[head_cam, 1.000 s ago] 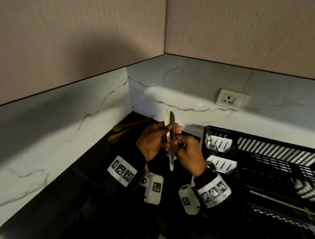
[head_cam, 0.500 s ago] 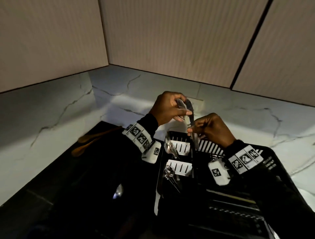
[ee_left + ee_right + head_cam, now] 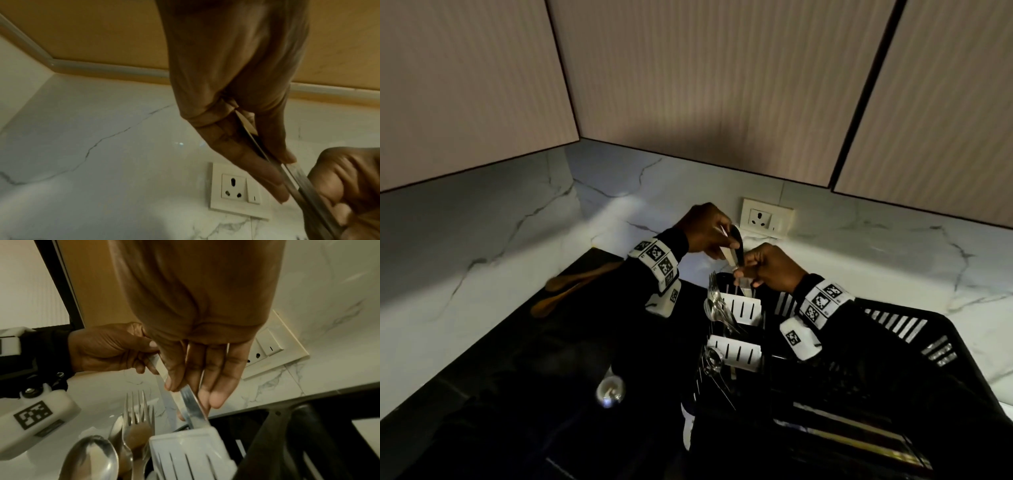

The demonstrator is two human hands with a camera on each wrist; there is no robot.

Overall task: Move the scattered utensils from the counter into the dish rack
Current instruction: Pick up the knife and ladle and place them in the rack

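Two flat metal knives (image 3: pixel 736 255) stand nearly upright over the white slotted cutlery holder (image 3: pixel 743 307) at the left end of the black dish rack (image 3: pixel 900 329). My left hand (image 3: pixel 732 245) pinches their upper ends (image 3: pixel 267 155). Just below it, my right hand (image 3: pixel 743 274) pinches a knife (image 3: pixel 193 410) lower down, and that knife's lower end dips into the holder (image 3: pixel 191 449). Forks (image 3: pixel 137 412) and spoons (image 3: pixel 90 457) stand in the neighbouring compartment. Two wooden spoons (image 3: pixel 575 286) lie on the dark counter at the left.
A shiny metal utensil bowl (image 3: pixel 610 390) lies on the dark counter (image 3: pixel 517 377) left of the rack. A wall socket (image 3: pixel 767 219) sits on the marble backsplash right behind my hands. A second white holder (image 3: pixel 736 353) with cutlery is nearer to me.
Both hands carried the knives from above the counter rightward to the rack's cutlery holder. They then came down, so the lower ends now reach the holder.
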